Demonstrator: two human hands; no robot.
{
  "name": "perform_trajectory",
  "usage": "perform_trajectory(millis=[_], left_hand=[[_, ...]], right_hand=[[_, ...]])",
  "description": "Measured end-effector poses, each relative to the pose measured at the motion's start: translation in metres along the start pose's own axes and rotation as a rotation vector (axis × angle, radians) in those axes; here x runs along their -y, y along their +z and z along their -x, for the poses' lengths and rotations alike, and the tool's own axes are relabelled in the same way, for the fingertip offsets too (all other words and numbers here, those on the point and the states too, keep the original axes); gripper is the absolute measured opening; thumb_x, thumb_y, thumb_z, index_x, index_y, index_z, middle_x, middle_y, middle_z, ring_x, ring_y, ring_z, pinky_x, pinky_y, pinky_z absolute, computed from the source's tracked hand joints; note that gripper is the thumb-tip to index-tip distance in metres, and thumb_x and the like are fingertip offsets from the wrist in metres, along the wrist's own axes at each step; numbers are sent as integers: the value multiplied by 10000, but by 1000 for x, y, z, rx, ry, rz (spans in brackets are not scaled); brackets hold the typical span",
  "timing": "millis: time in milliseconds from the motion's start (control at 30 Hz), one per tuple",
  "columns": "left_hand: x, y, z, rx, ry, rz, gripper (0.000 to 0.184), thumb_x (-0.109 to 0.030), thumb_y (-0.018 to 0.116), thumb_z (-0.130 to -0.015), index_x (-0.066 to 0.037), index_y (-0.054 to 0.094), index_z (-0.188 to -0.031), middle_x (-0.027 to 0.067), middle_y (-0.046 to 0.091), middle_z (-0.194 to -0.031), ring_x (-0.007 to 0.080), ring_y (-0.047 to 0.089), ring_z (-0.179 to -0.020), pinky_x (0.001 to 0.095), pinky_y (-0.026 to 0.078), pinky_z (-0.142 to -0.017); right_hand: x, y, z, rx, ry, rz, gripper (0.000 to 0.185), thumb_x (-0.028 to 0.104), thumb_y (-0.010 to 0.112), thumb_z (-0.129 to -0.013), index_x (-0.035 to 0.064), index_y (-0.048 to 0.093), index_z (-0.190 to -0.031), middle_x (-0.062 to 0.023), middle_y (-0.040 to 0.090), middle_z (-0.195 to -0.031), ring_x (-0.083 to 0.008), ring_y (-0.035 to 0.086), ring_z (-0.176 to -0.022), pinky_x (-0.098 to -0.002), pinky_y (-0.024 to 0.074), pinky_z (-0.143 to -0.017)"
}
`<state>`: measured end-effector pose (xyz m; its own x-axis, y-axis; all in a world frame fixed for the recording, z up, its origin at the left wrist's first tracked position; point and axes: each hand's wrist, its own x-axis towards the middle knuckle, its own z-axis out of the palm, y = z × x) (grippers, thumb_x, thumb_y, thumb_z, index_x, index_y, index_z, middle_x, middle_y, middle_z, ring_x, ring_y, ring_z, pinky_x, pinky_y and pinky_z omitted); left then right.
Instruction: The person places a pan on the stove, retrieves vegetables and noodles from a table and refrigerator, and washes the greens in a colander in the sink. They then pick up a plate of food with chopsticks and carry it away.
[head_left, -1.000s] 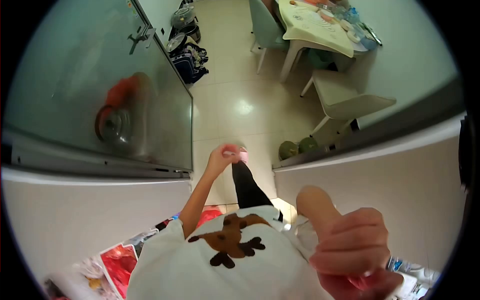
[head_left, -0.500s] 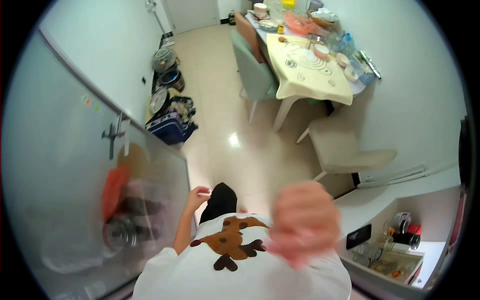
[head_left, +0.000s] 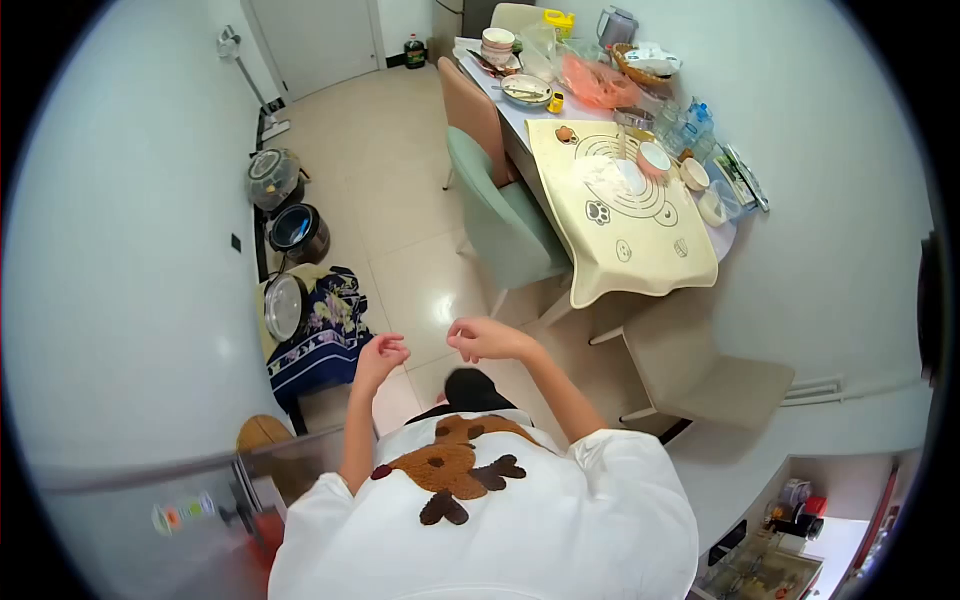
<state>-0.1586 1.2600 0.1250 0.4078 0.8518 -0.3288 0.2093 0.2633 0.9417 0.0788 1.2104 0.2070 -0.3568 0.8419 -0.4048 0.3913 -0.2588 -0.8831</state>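
Both of my hands hang in the air in front of my white shirt (head_left: 560,520), which bears a brown deer figure. My left hand (head_left: 382,358) has loosely curled fingers, set apart, with nothing in them; it is nearest to the dark patterned cloth (head_left: 335,335) at the left. My right hand (head_left: 485,340) is bent at the wrist over the tiled floor, its fingers loosely curled and apart, holding nothing. Ahead and to the right, a cream mat (head_left: 640,235) with dusty white powder hangs over the table's front edge.
Green chair (head_left: 500,215) and brown chair (head_left: 472,105) stand left of the table; a beige chair (head_left: 700,375) is at the right. Pots (head_left: 298,232) line the left wall. Bowls (head_left: 655,160), bottles and a red plastic bag (head_left: 600,82) lie on the table. A glass door (head_left: 150,530) is lower left.
The view has moved forward past the glass door, and the table is nearer. My right hand has dropped from close to the camera to beside my left hand, its fingers looser.
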Motion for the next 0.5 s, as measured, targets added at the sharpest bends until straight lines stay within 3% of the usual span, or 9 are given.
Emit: perform_trajectory(millis=[233, 367, 500], left_hand=[[-70, -21, -155, 188, 51, -111, 244, -21, 625, -702, -3, 553, -934, 18, 569, -701, 68, 545, -640, 178, 434, -582], [-90, -62, -247, 160, 14, -42, 204, -38, 591, -727, 14, 558, -922, 56, 593, -729, 93, 566, -656, 203, 458, -592], [-122, -108, -334, 188, -36, -32, 193, -34, 536, -765, 13, 537, -953, 75, 604, -769, 103, 573, -674, 214, 468, -604]], right_hand=[[-6, -86, -97, -200, 46, -298, 213, 215, 490, -840, 8, 535, -863, -42, 542, -642, -93, 527, -587, -211, 417, -508], [25, -157, -172, -361, -12, -169, 216, 210, 474, -836, 7, 536, -872, -53, 550, -611, -108, 506, -533, -230, 402, -496], [67, -233, -256, -416, -90, -254, 216, 205, 472, -834, 1, 529, -875, -52, 548, -611, -112, 504, -532, -232, 401, -495]])
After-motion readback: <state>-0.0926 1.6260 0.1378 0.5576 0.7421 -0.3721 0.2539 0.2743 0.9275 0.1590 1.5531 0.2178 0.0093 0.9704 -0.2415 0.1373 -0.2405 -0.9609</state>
